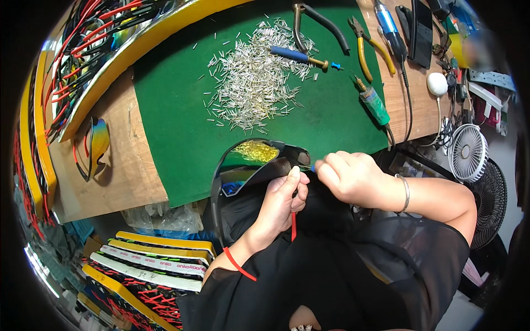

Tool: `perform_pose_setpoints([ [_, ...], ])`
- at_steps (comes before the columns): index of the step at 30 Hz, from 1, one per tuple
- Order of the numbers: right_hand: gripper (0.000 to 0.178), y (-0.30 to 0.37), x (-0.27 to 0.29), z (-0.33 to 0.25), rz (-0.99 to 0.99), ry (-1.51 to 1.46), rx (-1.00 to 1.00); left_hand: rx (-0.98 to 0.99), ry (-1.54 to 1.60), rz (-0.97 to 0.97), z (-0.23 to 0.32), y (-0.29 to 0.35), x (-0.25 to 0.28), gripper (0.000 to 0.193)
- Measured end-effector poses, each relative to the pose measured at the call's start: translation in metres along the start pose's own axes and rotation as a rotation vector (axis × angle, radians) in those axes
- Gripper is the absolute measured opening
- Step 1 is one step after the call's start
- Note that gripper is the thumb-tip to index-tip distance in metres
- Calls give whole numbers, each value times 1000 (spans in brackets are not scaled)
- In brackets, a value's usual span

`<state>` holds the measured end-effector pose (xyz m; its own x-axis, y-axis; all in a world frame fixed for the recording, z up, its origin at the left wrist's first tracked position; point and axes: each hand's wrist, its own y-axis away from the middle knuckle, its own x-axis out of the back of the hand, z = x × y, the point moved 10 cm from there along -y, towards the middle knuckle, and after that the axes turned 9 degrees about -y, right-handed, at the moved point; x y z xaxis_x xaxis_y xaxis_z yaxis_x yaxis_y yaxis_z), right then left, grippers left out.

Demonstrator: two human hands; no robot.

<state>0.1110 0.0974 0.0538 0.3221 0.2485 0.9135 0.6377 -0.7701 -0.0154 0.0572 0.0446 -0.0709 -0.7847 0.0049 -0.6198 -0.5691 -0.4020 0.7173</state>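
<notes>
My left hand (281,201) pinches a pair of dark-framed wraparound sunglasses (216,193) near one hinge, above my lap at the bench edge. Their shield lens (256,151) shows yellow and green, and the arms end in red tips. My right hand (349,177) is closed beside that hinge. From its fingers a small blue thing (313,167) pokes out toward the frame. The rest of it is hidden in my fist, so its kind does not show.
Beyond lie a pile of small metal pins (248,83) on a green mat (171,132), a blue-handled tool (290,54), yellow-handled cutters (361,52) and a green-handled corded tool (375,107). Mirrored sunglasses (98,144) lie left. Yellow-edged racks (110,63) hold more. A white fan (468,151) stands right.
</notes>
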Motion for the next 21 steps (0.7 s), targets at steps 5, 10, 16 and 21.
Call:
perform_pose_setpoints([
  [5,24,3,-5,23,-85,-147,-301,-8,-1,-11,0,0,1,30],
  [10,23,1,-7,10,-81,-65,-153,7,-1,1,-1,0,0,30],
  [16,24,8,-15,26,-182,-232,-334,1,-6,-2,1,1,-1,30],
  [21,27,-2,2,17,-12,-251,-202,5,-13,-16,-1,0,0,30],
])
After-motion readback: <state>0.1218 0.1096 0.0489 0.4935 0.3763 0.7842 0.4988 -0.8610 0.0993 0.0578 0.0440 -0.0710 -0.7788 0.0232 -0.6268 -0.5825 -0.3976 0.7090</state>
